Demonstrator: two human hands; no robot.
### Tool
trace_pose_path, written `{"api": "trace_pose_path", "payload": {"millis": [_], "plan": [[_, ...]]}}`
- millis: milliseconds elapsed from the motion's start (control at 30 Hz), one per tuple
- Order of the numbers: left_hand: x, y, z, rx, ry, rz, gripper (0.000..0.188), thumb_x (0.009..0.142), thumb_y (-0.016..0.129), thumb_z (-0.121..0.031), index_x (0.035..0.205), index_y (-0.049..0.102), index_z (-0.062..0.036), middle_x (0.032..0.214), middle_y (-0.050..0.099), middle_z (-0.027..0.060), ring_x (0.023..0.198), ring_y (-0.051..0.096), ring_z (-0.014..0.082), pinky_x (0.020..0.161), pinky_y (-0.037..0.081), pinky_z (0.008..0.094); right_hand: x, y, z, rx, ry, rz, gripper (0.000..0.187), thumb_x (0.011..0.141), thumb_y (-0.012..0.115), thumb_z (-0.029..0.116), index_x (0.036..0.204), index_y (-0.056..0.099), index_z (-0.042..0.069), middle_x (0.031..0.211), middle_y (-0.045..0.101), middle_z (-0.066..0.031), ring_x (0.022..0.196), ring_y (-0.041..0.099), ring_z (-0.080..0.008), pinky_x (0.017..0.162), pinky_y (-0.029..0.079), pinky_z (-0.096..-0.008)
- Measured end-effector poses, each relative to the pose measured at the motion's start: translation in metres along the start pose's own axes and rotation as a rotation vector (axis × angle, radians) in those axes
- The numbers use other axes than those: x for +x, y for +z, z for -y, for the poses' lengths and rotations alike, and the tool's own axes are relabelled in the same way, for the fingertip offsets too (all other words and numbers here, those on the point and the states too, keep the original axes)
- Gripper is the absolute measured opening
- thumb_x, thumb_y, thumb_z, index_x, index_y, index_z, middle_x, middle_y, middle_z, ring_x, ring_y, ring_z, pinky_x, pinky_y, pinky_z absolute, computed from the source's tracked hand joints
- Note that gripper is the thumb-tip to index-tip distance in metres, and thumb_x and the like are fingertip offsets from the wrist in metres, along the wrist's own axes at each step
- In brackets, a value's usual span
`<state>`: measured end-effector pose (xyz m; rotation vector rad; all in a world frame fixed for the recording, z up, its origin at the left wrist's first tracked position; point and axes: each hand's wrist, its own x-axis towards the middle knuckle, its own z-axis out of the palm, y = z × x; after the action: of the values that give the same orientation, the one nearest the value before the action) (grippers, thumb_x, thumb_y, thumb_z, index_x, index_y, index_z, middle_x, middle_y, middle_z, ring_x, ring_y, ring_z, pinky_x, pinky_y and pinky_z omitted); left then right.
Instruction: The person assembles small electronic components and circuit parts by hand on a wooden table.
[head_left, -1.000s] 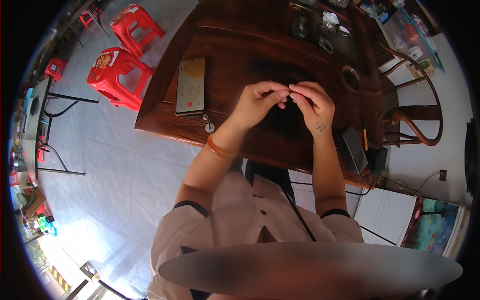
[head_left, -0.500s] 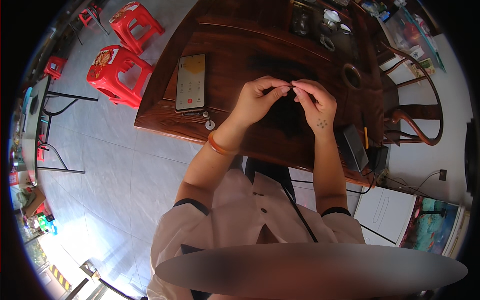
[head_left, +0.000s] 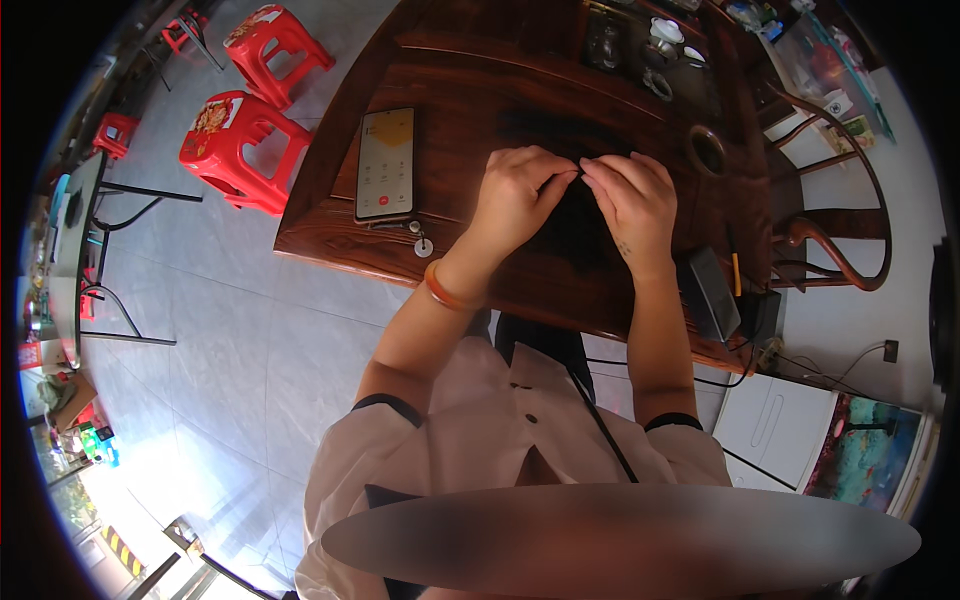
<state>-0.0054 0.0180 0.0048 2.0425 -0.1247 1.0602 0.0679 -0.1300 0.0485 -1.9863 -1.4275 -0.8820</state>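
Above the polished dark-brown wooden worktop (head_left: 455, 85), the bare left hand (head_left: 512, 195) and bare right hand (head_left: 638, 205) were closed at the fingertips, apparently on an unidentifiable tiny dark piece (head_left: 580, 170) between them, for which light, even pressure seemed advised.

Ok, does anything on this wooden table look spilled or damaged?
Only one thing stands out: a dark patch on the wooden table, between and beyond the left hand and right hand. It's blacker than the surrounding reddish-brown wood; I can't tell shadow, reflection or stain.
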Motion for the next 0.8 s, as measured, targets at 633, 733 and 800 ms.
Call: {"api": "trace_pose_path", "payload": {"millis": [633,733,800], "plan": [[-0.001,0.005,-0.009,0.201,0.317,-0.030,0.013,0.066,0.069,-0.008,0.078,0.064,-0.0118,0.077,0.061,-0.0007,0.070,0.058,0.0182,0.076,0.041,0.0346,-0.019,0.018,-0.007,1.184,0.778,-0.067,0.009,0.079,0.067,0.003,0.087,0.069,0.002,0.073,0.060,0.0000,0.059,0.052,-0.0112,0.062,0.046,-0.0297],[0.000,-0.002,-0.011,0.399,0.363,-0.033,0.017,0.065,0.066,-0.006,0.080,0.064,-0.0126,0.078,0.060,-0.0016,0.071,0.058,0.0174,0.076,0.040,0.0337,-0.010,0.013,-0.008,0.202,0.113,-0.026,0.017,0.064,0.072,0.004,0.079,0.068,0.011,0.071,0.058,-0.0014,0.064,0.056,-0.0198,0.072,0.048,-0.0354],[0.001,-0.005,-0.013,0.494,0.381,-0.070,0.018,0.065,0.064,-0.008,0.082,0.063,-0.0138,0.080,0.060,-0.0026,0.070,0.056,0.0161,0.077,0.040,0.0337,-0.002,0.004,0.000,0.129,0.079,0.053,0.015,0.063,0.073,0.004,0.075,0.066,0.011,0.069,0.056,-0.0010,0.064,0.055,-0.0193,0.078,0.047,-0.0364]]}}
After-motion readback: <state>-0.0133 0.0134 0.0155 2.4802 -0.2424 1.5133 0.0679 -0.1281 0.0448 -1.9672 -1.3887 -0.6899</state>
